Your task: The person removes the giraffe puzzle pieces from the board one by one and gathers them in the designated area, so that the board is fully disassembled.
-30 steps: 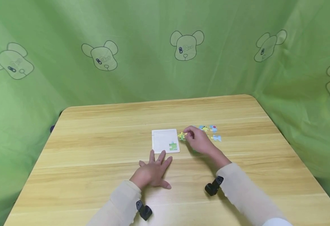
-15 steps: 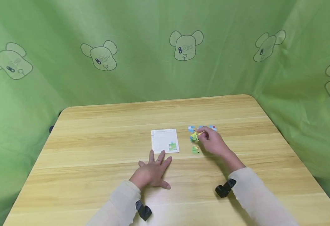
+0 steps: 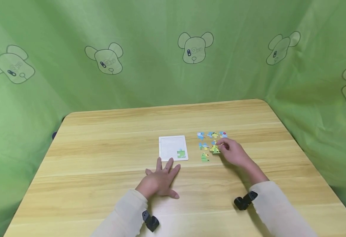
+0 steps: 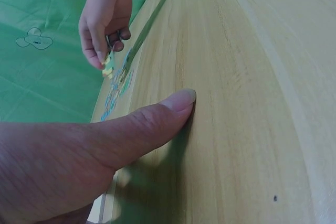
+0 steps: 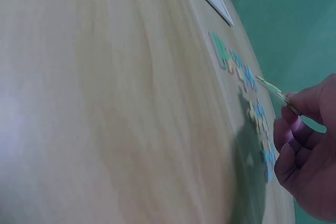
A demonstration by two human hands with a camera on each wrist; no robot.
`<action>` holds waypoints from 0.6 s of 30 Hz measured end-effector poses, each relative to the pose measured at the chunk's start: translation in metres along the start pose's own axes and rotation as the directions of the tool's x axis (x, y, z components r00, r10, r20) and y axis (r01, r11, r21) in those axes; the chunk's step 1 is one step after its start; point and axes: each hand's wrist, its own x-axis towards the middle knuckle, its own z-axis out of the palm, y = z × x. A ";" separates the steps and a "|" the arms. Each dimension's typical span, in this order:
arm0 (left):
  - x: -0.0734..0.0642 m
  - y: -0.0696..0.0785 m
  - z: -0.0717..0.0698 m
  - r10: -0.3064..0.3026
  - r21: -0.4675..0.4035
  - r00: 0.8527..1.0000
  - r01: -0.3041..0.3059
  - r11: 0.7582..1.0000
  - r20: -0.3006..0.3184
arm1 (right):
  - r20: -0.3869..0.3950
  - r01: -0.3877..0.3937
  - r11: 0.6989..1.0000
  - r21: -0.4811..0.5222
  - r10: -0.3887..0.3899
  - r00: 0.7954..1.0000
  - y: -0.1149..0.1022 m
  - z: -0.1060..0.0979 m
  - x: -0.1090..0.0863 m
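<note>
Between thumb and forefinger, my right hand (image 3: pixel 235 154) pinches a yellow-and-green jigsaw piece (image 3: pixel 214 149), raised off the table and tilted in the right wrist view (image 5: pixel 274 90). Loose jigsaw pieces lie around and below it, among them a green-and-yellow piece (image 3: pixel 205 157) and a blue-and-yellow piece (image 3: pixel 203 146). To their left is a white puzzle tray (image 3: pixel 167 144), with one green jigsaw piece (image 3: pixel 181 153) in its lower right corner. My left hand (image 3: pixel 160 181) lies flat with fingers spread, fingertips right at the tray's near edge. In the left wrist view its thumb (image 4: pixel 152 121) rests on the table.
A back row of blue jigsaw pieces (image 3: pixel 200 135) runs to the piece with a red spot (image 3: pixel 223 134). Everything lies on a wood-grain table (image 3: pixel 101 141). Green curtains (image 3: pixel 149 65) hang behind it and at both sides.
My right hand has moved right, from beside the tray to over the loose pieces, with the yellow-and-green piece still pinched. The left hand and the tray have stayed in place.
</note>
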 end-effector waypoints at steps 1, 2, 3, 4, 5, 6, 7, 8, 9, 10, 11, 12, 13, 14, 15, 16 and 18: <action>0.000 0.000 0.000 -0.001 -0.001 1.000 0.001 1.000 0.001 | 0.005 -0.001 1.000 -0.003 0.001 1.000 0.001 0.000 -0.001; 0.000 0.000 0.000 -0.001 -0.001 1.000 0.001 1.000 0.002 | 0.011 -0.002 1.000 -0.005 0.002 1.000 0.002 -0.001 -0.002; 0.000 0.000 0.000 -0.003 -0.001 1.000 0.003 1.000 0.003 | 0.018 0.002 1.000 -0.005 -0.002 1.000 0.004 -0.001 -0.003; 0.000 0.000 0.000 -0.004 0.000 1.000 0.004 1.000 0.005 | 0.022 0.011 1.000 -0.010 -0.011 1.000 0.005 -0.001 -0.004; 0.000 0.000 0.000 -0.005 0.000 1.000 0.005 1.000 0.006 | 0.024 0.015 1.000 -0.016 -0.015 1.000 0.006 -0.001 -0.005; 0.000 0.000 0.000 -0.006 -0.001 1.000 0.006 1.000 0.007 | 0.024 0.019 1.000 -0.023 -0.018 1.000 0.007 0.000 -0.005; 0.000 0.000 0.000 -0.006 0.000 1.000 0.006 1.000 0.008 | 0.022 0.025 0.999 -0.032 -0.025 0.999 0.008 0.000 -0.006; 0.000 0.000 0.000 -0.007 0.001 1.000 0.007 1.000 0.007 | 0.024 0.029 0.999 -0.040 -0.028 0.999 0.009 0.000 -0.006; 0.000 0.000 0.001 -0.007 0.001 1.000 0.007 1.000 0.007 | 0.025 0.032 0.998 -0.049 -0.030 0.999 0.010 0.001 -0.006; 0.001 0.000 0.001 -0.006 0.001 1.000 0.006 1.000 0.006 | 0.025 0.032 0.998 -0.059 -0.031 0.999 0.011 0.002 -0.007; 0.001 0.000 0.001 -0.006 0.002 1.000 0.006 1.000 0.005 | 0.025 0.028 0.997 -0.067 -0.026 0.999 0.012 0.003 -0.007; 0.001 0.000 0.001 -0.006 0.002 1.000 0.006 1.000 0.004 | 0.025 0.027 0.997 -0.074 -0.025 0.999 0.013 0.003 -0.007; 0.001 0.000 0.001 -0.006 0.002 1.000 0.006 1.000 0.003 | 0.027 0.023 0.997 -0.078 -0.021 0.999 0.013 0.004 -0.007; 0.001 0.000 0.001 -0.006 0.001 1.000 0.006 1.000 0.003 | 0.032 0.024 0.996 -0.084 -0.021 0.999 0.014 0.004 -0.007; 0.001 0.000 0.001 -0.005 0.000 1.000 0.005 1.000 0.003 | 0.034 0.023 0.996 -0.087 -0.020 0.999 0.014 0.005 -0.007; 0.001 0.000 0.001 -0.005 -0.001 1.000 0.005 1.000 0.003 | 0.035 0.023 0.996 -0.088 -0.020 0.999 0.014 0.005 -0.007; 0.001 -0.001 0.002 -0.005 -0.004 1.000 0.005 1.000 0.003 | 0.036 0.020 0.996 -0.089 -0.017 0.999 0.013 0.006 -0.008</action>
